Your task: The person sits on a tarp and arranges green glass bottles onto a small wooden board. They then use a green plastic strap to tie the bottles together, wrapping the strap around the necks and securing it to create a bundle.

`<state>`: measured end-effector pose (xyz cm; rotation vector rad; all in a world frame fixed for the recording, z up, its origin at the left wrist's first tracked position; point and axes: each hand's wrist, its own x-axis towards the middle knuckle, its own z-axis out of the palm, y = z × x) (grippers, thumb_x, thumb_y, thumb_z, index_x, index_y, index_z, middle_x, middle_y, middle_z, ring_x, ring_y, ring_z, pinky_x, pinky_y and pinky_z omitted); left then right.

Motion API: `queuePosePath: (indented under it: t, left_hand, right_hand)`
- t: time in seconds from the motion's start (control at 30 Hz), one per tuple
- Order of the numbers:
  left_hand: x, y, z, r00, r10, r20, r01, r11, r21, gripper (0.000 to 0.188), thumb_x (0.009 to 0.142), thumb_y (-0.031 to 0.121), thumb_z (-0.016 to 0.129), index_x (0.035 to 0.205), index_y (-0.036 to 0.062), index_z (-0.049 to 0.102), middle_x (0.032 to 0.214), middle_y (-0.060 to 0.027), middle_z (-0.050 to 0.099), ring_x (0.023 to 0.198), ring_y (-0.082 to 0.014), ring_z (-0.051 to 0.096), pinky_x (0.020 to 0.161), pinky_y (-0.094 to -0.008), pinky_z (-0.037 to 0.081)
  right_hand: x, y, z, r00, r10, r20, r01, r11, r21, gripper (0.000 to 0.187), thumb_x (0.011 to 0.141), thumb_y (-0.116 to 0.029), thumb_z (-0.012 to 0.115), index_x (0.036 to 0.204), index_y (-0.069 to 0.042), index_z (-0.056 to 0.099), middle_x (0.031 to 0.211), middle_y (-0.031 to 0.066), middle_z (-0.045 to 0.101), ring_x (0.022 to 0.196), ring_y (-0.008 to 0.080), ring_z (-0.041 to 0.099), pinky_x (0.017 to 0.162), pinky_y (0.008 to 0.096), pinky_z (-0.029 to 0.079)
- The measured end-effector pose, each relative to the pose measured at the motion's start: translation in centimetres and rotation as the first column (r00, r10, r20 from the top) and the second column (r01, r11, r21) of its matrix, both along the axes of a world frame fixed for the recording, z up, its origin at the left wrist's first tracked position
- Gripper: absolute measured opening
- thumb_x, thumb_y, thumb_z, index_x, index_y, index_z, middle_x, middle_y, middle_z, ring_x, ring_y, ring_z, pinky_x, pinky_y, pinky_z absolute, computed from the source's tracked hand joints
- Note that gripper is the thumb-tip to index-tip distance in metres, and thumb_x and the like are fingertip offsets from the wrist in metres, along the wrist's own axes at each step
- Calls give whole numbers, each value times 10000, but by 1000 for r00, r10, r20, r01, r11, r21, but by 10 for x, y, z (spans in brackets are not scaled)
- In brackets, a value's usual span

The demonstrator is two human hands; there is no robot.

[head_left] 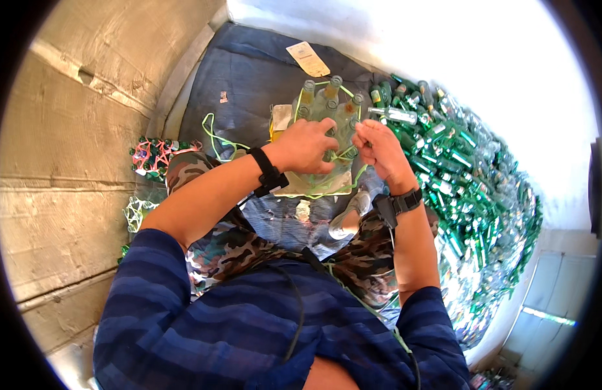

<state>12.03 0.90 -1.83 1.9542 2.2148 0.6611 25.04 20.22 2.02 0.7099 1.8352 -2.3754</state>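
Observation:
A cluster of clear glass bottles [336,83] stands upright in front of me, with a yellow-green cord [298,103] looped round their necks. From the left, my left hand [306,144] reaches over the near bottles, fingers curved and apart; its fingertips are among the bottle tops, and I cannot see a firm grip. At the cluster's right side, my right hand [381,148] is closed in a pinch beside a bottle neck, on what looks like the cord. Pale board [336,184] shows under the bottles, and a loose length of cord [213,133] lies to their left.
A large heap of green and clear bottles [457,162] rises at the right against a white wall [483,52]. Bundles of bottles in red netting [159,157] and pale netting [138,209] sit at the left, by a brown panelled wall [86,143]. A card [308,60] lies on the dark sheet [249,71].

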Motion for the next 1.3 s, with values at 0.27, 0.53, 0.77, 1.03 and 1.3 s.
queuePosePath:
  t: [0.27,0.53,0.77,1.03,1.3]
  left_hand:
    - [12,9,6,993,115,-11,-114,993,31,277,873,384,723,910,116,781,1179,-97,661,880,-330,689,807,-454,548]
    - [20,21,9,990,138,-23,-136,988,77,237,879,319,715,856,93,781,1140,-120,690,938,-333,696,820,-458,552]
    - [21,26,2,995,101,21,-103,971,218,153,832,219,748,870,73,774,1159,-124,682,1037,-354,662,902,-457,531]
    - [25,31,1,996,82,21,-84,983,164,169,849,180,688,867,31,768,1098,-112,708,1048,-337,661,909,-453,525]
    - [27,34,6,996,78,45,-83,990,113,178,854,166,669,868,13,757,1085,-112,715,1042,-345,657,907,-453,527]
  right_hand:
    - [0,11,-25,992,-125,10,125,988,-92,239,1032,-258,612,862,-111,532,786,-9,584,500,33,362,442,233,279]
    - [3,18,-46,979,-204,19,203,978,47,207,994,-224,618,870,-61,584,829,53,652,531,134,492,471,304,406]
    - [12,12,-51,990,-137,17,38,393,919,243,947,-224,611,914,15,640,954,262,693,943,498,644,843,544,525]
    - [20,26,-60,980,35,195,-194,367,910,244,954,-225,598,923,15,630,921,251,671,922,474,643,800,532,507]
    - [23,28,-82,971,237,-7,-93,408,908,138,936,-137,600,979,-10,635,894,236,694,882,462,673,761,515,539]
